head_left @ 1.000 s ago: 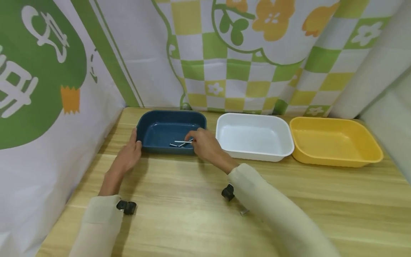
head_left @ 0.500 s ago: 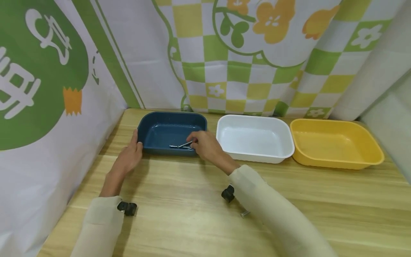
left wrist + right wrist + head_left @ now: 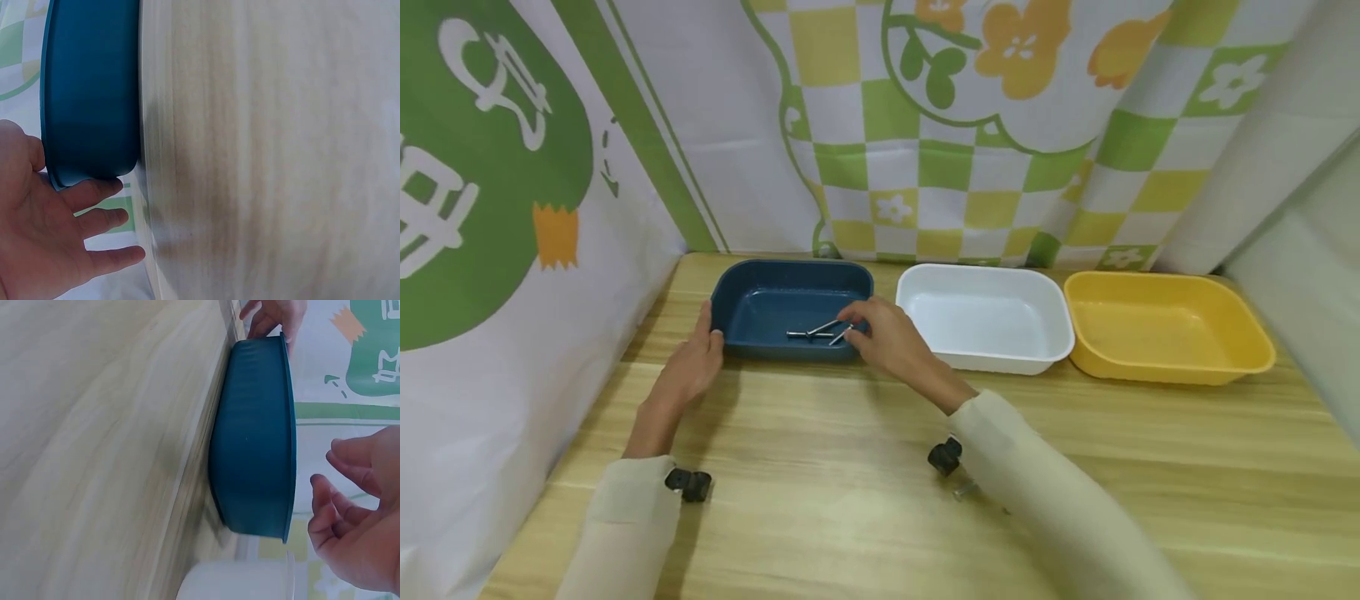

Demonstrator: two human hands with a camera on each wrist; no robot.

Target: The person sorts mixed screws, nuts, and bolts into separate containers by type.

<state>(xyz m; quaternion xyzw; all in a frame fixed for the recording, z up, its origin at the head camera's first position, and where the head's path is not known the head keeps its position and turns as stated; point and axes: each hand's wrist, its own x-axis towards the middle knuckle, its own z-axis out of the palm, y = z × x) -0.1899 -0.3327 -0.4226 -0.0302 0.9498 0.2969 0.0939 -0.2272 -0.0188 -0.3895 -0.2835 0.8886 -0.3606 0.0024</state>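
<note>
Screws [image 3: 809, 335] in blue tray [image 3: 775, 352], partly hidden by parted right fingers [image 3: 319, 497], left fingers [image 3: 94, 192] straight against its end

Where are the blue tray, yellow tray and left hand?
Blue tray [image 3: 771, 309], head view, on its bare inner floor.
Yellow tray [image 3: 1168, 333], head view, on its inner floor.
Left hand [image 3: 689, 371], head view, back of the hand.

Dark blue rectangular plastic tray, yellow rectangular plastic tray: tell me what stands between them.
A white rectangular plastic tray stands between the dark blue tray and the yellow tray, in the head view.
</note>
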